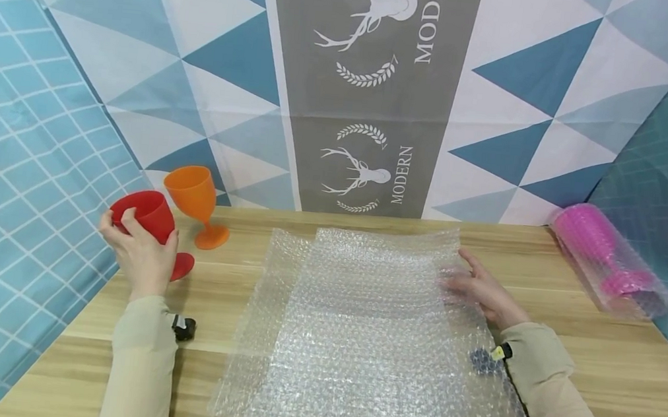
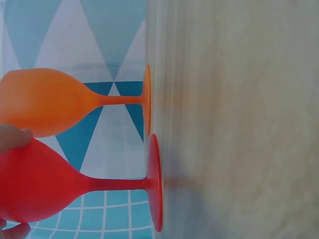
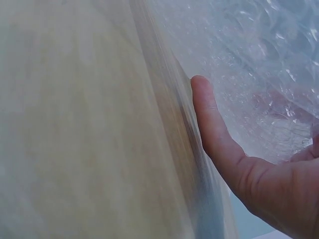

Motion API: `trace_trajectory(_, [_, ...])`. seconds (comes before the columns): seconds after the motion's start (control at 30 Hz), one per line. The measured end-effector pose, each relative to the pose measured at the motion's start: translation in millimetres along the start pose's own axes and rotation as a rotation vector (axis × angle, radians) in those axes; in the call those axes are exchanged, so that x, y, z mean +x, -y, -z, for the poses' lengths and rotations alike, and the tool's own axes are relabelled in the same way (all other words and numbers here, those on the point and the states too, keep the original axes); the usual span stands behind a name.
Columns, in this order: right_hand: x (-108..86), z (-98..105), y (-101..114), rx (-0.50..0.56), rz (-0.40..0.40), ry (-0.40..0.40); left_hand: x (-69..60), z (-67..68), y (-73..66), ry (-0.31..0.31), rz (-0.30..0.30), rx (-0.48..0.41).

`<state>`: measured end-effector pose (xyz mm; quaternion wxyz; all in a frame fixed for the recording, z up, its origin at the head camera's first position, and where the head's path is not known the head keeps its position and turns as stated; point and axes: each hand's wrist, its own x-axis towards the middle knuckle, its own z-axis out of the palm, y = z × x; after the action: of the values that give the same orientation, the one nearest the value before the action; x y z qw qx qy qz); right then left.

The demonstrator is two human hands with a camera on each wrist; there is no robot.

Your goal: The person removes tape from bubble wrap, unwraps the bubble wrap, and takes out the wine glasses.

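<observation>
My left hand (image 1: 145,255) grips the bowl of a red goblet (image 1: 157,216) from above and the near side. In the left wrist view the red goblet (image 2: 117,184) is upright, its foot at table level; whether it touches is unclear. Just behind it stands an orange goblet (image 1: 192,195). Clear bubble wrap (image 1: 358,343) lies spread in front of me, its far edge raised. At its right edge is my right hand (image 1: 487,295), some fingers seen through the film. The right wrist view shows the thumb (image 3: 212,117) straight, in front of the wrap (image 3: 249,55).
A pink goblet (image 1: 593,241) wrapped in bubble wrap lies on its side at the far right. The wooden table (image 1: 605,384) meets a patterned cloth backdrop (image 1: 373,106) behind and blue cloths on both sides.
</observation>
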<state>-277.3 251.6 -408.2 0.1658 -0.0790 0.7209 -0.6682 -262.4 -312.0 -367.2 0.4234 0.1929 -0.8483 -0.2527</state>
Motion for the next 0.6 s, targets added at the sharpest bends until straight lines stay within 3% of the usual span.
trace_trajectory(0.6, [0.5, 2.5, -0.7, -0.015, -0.027, 0.008, 0.0, -3.5, 3.5, -0.065, -0.048, 0.024])
